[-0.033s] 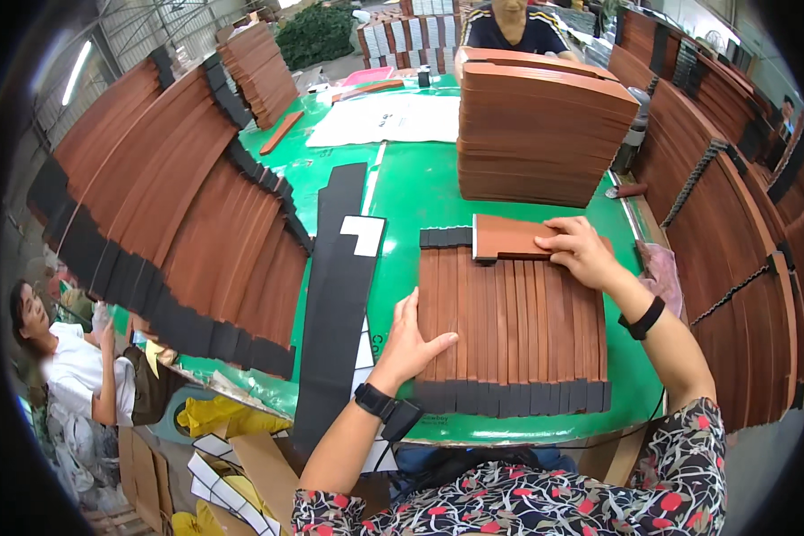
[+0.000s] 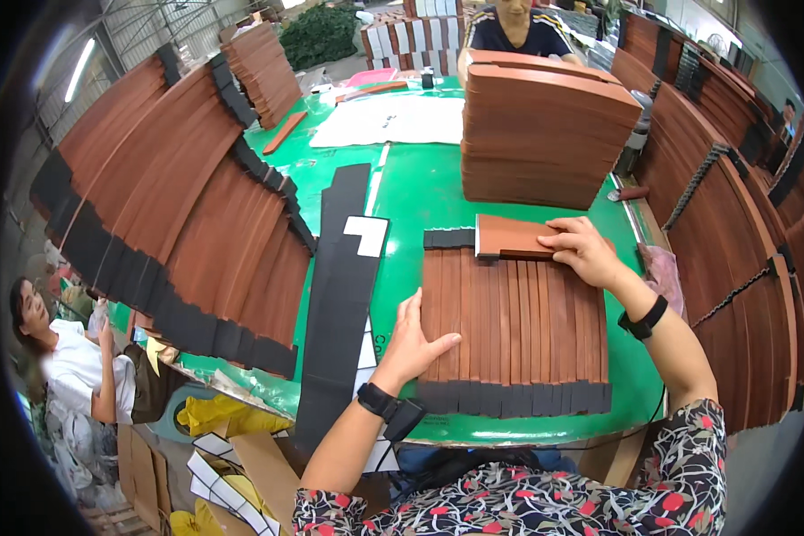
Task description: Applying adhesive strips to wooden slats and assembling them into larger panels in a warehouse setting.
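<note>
In front of me lies a row of overlapping brown strips (image 2: 514, 326) with black ends, on a green table. My left hand (image 2: 413, 344) rests along the row's left edge, thumb spread out over the strips and fingers stretched. Across the far end of the row lies a flat brown piece (image 2: 509, 235) with a pale left edge and a dark lower edge. My right hand (image 2: 581, 250) grips this brown piece near its right end, fingers bent over its top. Part of the piece is hidden under that hand. Black ends of the strips show to its left.
Left of the row lies a long black sheet (image 2: 338, 304) with white patches. A tall brown stack (image 2: 545, 134) stands at the back, a person behind it. Fanned brown strips (image 2: 188, 205) fill the left side; more stacks (image 2: 724, 241) stand right. A white sheet (image 2: 389, 121) lies farther back.
</note>
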`<act>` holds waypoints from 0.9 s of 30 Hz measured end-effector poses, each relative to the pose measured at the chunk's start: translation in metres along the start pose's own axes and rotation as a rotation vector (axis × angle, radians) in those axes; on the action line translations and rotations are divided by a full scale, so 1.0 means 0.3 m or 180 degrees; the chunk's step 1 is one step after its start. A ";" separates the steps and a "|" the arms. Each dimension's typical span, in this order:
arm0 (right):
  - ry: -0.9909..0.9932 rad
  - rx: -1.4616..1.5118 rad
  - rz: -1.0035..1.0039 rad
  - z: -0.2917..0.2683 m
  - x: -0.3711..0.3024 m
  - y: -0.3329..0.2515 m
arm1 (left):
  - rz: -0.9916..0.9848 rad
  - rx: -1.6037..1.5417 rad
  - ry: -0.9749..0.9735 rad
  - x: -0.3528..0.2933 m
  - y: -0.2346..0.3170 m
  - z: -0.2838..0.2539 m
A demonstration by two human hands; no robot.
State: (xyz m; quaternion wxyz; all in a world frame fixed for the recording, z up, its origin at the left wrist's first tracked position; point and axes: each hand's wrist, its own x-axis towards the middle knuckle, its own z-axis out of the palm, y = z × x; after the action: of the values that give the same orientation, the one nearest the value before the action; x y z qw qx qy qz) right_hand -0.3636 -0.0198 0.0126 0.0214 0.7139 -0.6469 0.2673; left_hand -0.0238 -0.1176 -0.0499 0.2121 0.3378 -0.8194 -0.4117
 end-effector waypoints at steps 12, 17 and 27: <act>-0.0351 0.0285 -0.0026 0.167 0.245 -0.164 | 0.0015 -0.0063 0.0088 0.003 -0.009 0.022; 0.0250 0.0216 -0.0403 0.166 0.296 -0.204 | 0.0054 -0.0034 0.0097 0.018 -0.005 0.024; -0.0208 0.0126 -0.0267 0.233 0.262 -0.188 | -0.0019 -0.0057 0.0057 -0.005 -0.012 0.034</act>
State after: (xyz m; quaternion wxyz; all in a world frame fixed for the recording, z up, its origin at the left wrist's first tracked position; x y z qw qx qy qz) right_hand -0.2845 -0.1089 0.0026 -0.0026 0.7490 -0.6114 0.2555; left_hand -0.0279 -0.1126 -0.0587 0.2213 0.3420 -0.8127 -0.4167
